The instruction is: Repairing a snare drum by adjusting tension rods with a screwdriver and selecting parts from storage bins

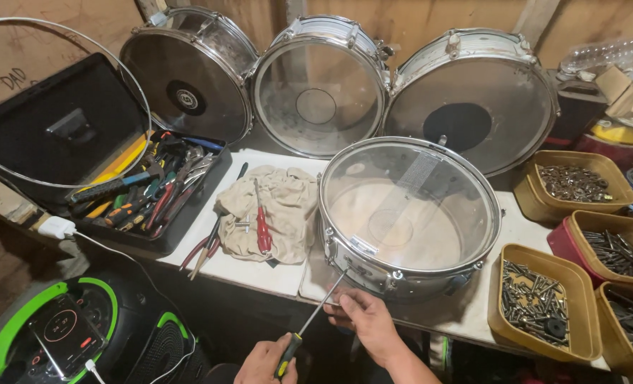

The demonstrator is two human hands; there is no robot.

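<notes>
A chrome snare drum (409, 213) with a clear head lies flat on the white bench (259, 274). My left hand (265, 363) grips the black and yellow handle of a long screwdriver (316, 309). Its shaft slants up to the drum's near side, where the tip meets the shell hardware. My right hand (365, 321) sits just below the drum's near edge, with its fingers resting by the shaft.
Three more drums (320, 85) lean against the back wall. An open toolbox (153, 188) of pliers stands left, a cloth (270, 210) with a red screwdriver (262, 227) beside it. Tubs of screws (537, 302) fill the right. A speaker (82, 334) with a phone sits lower left.
</notes>
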